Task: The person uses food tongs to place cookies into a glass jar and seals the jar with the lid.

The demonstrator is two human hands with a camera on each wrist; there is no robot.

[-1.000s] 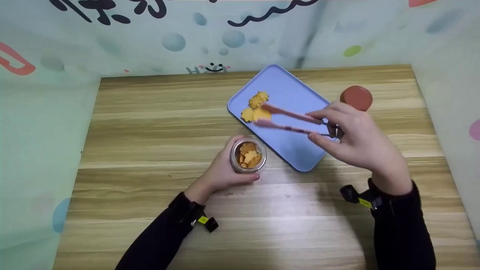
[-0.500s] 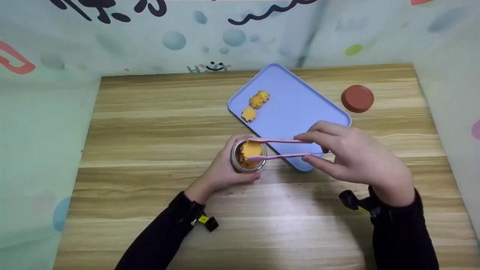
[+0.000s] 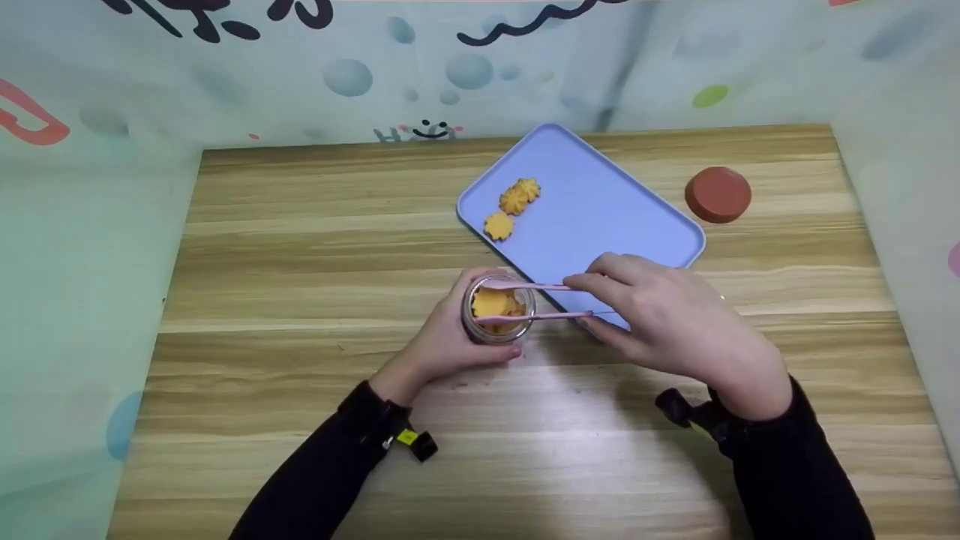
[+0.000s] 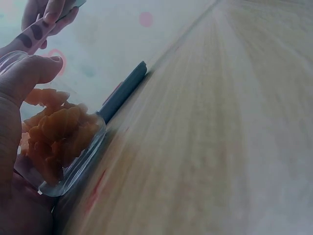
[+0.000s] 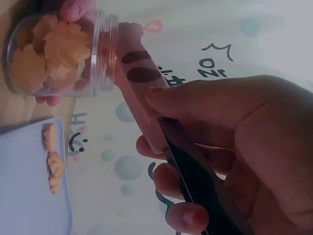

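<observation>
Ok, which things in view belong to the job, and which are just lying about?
Likely in the job:
jar, in the left hand
tongs, in the right hand
tray
cookies, in jar and on tray

Just lying about:
lid, idle on the table

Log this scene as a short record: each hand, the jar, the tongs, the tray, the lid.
Left hand: grips the jar
Right hand: holds the tongs
Jar: clear, uncapped, with cookies inside
Tongs: pink, tips at the jar's mouth; a cookie shows between them from above, whether pinched is unclear
Tray: blue, on the table, three cookies near one edge
Lid: reddish brown, on the table beside the tray
</observation>
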